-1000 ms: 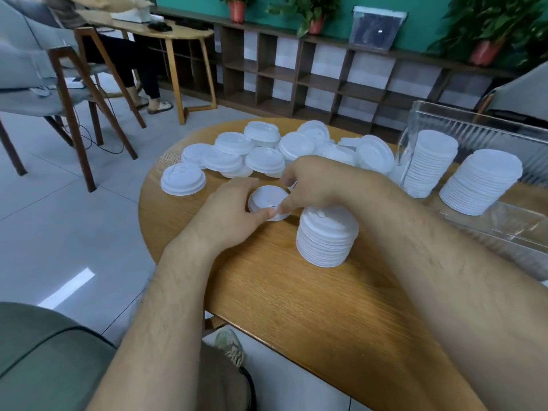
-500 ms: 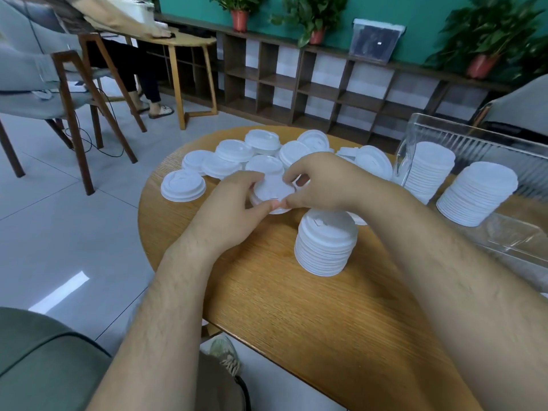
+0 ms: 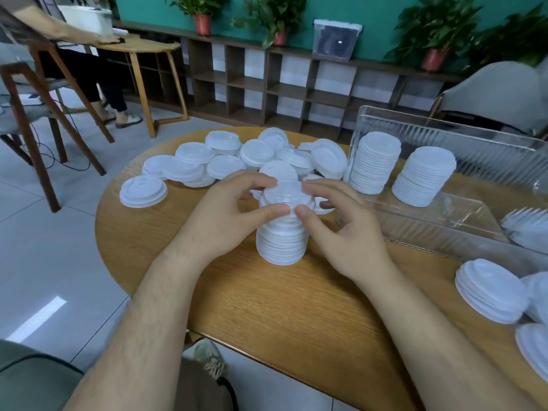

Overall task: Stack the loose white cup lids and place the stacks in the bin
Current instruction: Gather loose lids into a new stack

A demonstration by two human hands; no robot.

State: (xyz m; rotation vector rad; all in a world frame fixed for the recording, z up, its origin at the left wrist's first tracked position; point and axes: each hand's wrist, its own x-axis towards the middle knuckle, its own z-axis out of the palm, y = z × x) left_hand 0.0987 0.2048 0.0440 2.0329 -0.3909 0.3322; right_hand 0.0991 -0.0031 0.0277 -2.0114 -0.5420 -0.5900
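At centre frame, your left hand (image 3: 225, 221) and right hand (image 3: 347, 232) pinch a cup lid (image 3: 286, 194) atop the stack (image 3: 281, 244); skewed pressure could topple it.

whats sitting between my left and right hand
In the head view, the top lid of the stack, pinched by left hand and right hand.

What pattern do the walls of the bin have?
Clear, see-through plastic with vertical ribbing. The bin shows it best on its back wall in the head view.
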